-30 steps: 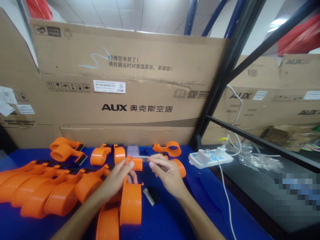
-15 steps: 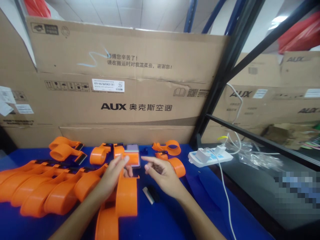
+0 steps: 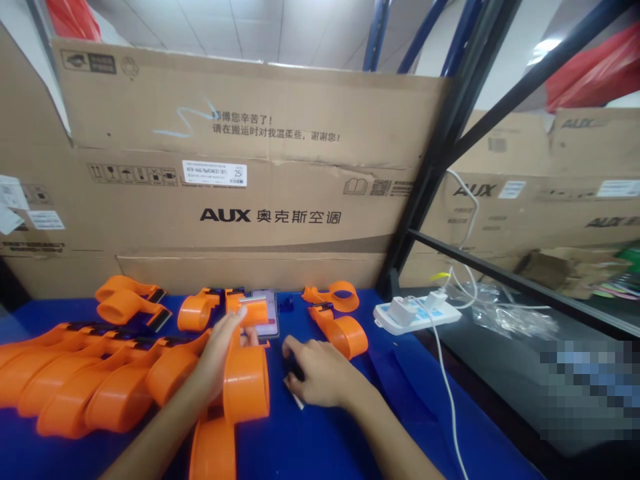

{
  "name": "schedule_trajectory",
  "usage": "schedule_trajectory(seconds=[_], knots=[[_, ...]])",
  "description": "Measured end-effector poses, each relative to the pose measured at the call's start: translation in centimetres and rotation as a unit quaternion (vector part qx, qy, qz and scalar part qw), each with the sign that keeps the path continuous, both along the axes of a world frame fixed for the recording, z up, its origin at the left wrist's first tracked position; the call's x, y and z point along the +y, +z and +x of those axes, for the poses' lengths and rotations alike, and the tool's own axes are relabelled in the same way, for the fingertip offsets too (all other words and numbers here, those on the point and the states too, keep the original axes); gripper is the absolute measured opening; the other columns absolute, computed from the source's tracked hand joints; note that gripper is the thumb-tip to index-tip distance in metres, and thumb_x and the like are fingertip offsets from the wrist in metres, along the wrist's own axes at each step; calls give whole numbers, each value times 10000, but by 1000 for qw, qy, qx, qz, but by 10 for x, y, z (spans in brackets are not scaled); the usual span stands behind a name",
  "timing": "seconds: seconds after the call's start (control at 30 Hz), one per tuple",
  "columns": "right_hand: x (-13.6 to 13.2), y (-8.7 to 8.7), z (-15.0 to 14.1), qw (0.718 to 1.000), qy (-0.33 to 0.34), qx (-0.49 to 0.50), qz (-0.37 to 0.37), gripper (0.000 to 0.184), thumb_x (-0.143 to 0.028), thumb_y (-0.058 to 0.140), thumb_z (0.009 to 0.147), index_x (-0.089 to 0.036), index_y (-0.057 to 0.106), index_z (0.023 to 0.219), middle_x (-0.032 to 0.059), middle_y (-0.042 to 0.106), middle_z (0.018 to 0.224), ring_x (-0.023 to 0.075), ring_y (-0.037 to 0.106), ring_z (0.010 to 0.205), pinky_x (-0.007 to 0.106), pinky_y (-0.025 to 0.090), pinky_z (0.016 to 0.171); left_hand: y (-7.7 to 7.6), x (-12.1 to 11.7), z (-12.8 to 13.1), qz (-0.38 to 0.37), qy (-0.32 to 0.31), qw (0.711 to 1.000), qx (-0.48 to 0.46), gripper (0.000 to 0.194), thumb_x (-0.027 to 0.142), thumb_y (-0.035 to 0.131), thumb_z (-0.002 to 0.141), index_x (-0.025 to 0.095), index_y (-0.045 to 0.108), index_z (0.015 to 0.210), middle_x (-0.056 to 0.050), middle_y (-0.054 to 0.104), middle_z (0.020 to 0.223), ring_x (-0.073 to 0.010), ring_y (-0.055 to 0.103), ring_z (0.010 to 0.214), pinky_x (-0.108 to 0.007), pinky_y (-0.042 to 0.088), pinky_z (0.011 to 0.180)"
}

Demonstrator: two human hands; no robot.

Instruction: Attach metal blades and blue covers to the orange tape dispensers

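My left hand (image 3: 219, 353) is closed around an orange tape dispenser (image 3: 247, 385), its round hub hanging below the fingers and its other end showing above them. To the right, my right hand (image 3: 323, 373) is lowered to the blue table with thumb and fingers curled round a small black cutter piece (image 3: 295, 368) that has a pale metal strip. The hand covers much of that piece. Another orange dispenser (image 3: 214, 450) lies below the left hand at the near edge of view.
Several orange dispensers (image 3: 117, 399) lie in a row at left, with more behind. A phone (image 3: 271, 313) lies behind my left hand. Two dispensers, the nearer one (image 3: 349, 337), sit at right. A white power strip (image 3: 417, 313) trails a cable. A cardboard box (image 3: 270, 193) walls the back.
My right hand has come down and slightly nearer, its fingers curling round the black cutter piece that lay uncovered before. My left hand keeps hold of the dispenser, shifted slightly.
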State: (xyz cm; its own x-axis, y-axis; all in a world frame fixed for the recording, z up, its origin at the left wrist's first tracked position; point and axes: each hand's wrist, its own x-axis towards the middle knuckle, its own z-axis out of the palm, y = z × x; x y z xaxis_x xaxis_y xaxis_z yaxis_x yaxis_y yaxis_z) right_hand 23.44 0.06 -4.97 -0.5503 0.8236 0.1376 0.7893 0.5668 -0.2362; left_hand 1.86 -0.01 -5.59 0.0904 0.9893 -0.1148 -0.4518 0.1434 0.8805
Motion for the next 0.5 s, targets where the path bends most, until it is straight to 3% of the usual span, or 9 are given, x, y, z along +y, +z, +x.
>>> schedule_trajectory(seconds=[0.13,0.23,0.4,0.5], knots=[[8,2,3,992,-6,125,-1,171,-217,614,895,-246,584,1061,-7,661,769,190,617,691,273,341,600,-1,-3,4,18,-27,998,56,521,625,660,848,153,622,633,-14,572,521,-114,511,423,-222,382,436],[13,4,5,967,-15,253,3,91,-293,553,983,-245,563,1059,13,672,858,179,641,700,285,441,641,-6,-1,4,62,-38,992,108,452,593,657,876,159,649,749,-20,624,602,-114,539,486,-210,394,475],[14,-2,4,915,-1,403,0,233,-329,564,996,-254,493,1204,72,627,1138,134,649,625,295,520,587,-17,2,4,104,-68,976,181,376,566,630,913,191,630,903,-20,686,739,-113,553,527,-218,401,506],[14,-4,3,907,15,421,34,318,-298,616,972,-254,489,1260,59,636,1058,162,661,706,313,558,644,-19,3,5,104,-89,970,203,372,557,617,923,189,634,976,-22,688,749,-121,565,538,-230,407,519]])
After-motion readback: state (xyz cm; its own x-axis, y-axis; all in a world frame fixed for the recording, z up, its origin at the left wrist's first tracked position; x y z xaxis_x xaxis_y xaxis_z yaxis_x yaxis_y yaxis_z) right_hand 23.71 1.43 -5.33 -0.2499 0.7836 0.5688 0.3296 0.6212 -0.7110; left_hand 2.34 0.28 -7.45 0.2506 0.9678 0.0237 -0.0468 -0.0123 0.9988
